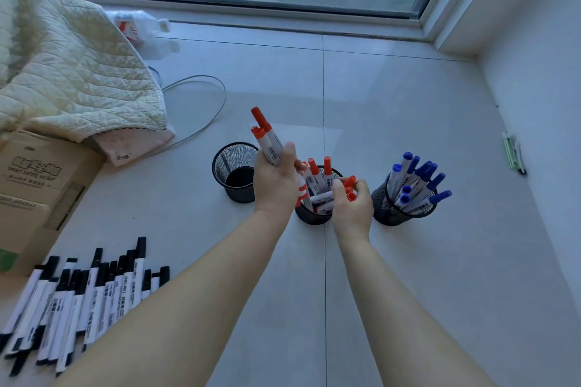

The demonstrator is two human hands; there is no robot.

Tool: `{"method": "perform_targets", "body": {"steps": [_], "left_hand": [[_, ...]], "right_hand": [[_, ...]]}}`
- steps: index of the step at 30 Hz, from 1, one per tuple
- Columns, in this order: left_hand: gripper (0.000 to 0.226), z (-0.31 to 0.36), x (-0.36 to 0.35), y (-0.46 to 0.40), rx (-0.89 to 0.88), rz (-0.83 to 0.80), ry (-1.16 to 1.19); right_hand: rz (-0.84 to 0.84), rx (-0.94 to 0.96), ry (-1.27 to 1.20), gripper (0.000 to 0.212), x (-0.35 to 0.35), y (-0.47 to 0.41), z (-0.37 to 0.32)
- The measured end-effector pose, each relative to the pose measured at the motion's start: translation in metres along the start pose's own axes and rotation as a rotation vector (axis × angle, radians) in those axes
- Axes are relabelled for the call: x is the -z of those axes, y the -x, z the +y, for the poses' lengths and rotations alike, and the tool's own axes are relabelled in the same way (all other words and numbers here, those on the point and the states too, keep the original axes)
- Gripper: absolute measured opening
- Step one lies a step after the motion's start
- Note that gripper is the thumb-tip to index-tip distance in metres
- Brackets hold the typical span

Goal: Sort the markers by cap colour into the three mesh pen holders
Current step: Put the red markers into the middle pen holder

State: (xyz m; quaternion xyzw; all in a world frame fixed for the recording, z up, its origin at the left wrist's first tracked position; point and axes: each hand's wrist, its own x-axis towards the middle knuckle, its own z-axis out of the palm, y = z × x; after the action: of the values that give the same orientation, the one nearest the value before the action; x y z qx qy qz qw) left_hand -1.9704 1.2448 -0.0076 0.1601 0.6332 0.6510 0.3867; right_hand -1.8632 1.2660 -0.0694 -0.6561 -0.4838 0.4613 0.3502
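Observation:
Three black mesh pen holders stand in a row on the floor. The left holder [235, 173] looks empty. The middle holder [311, 214] contains several red-capped markers [327, 166]. Blue-capped markers [418, 179] fill the right holder [402, 210]. My left hand [276, 182] grips a bunch of red-capped markers [265, 138], caps pointing up, just left of the middle holder. Over that holder's right rim, my right hand [353, 207] holds more red-capped markers [349, 185]. A pile of black-capped markers [81, 295] lies on the floor at lower left.
A cardboard box [34, 192] and a quilted blanket [63, 69] lie at left, with a grey cable [217, 110] looping beyond them. A plastic bottle [138, 27] lies near the window. A few pens [514, 152] lie by the right wall.

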Motion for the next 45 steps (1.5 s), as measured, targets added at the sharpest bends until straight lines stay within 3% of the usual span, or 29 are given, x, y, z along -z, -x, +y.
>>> {"method": "perform_targets", "body": {"steps": [5,11,16,22,27,29,31,36,39,45], "left_hand": [[0.012,-0.025,-0.016,0.004,-0.086,0.032,-0.087],[0.013,-0.058,-0.019,0.011,-0.068,0.066,-0.236],[0.016,-0.066,-0.018,0.011,-0.104,0.026,-0.217],[0.017,-0.061,-0.011,0.007,-0.028,0.02,-0.114],[0.015,-0.049,-0.015,0.003,-0.137,0.097,-0.179],[0.019,-0.046,-0.016,0.003,-0.238,0.134,-0.24],[0.009,-0.045,-0.014,0.005,-0.349,0.126,-0.311],[0.035,-0.046,-0.009,0.007,-0.448,0.097,-0.413],[0.02,-0.046,-0.005,0.008,-0.535,0.053,-0.506],[0.012,-0.052,0.003,0.012,-0.546,-0.003,-0.632]], "right_hand": [[-0.012,0.042,0.045,0.01,0.002,0.003,0.002],[-0.003,0.032,0.029,0.01,0.0,0.006,0.003],[0.005,0.026,0.039,0.009,-0.002,0.006,0.003],[-0.024,0.034,0.041,0.008,0.0,0.006,0.003],[-0.036,0.022,0.046,0.007,0.002,0.006,0.002],[-0.025,0.032,0.077,0.006,0.003,0.007,0.001],[-0.004,0.051,0.125,0.006,0.004,0.008,-0.001],[0.036,0.166,0.249,0.031,0.011,0.01,-0.007],[0.041,0.252,0.346,0.042,0.013,0.01,-0.007],[0.012,0.286,0.468,0.028,0.015,0.011,0.001]]}}
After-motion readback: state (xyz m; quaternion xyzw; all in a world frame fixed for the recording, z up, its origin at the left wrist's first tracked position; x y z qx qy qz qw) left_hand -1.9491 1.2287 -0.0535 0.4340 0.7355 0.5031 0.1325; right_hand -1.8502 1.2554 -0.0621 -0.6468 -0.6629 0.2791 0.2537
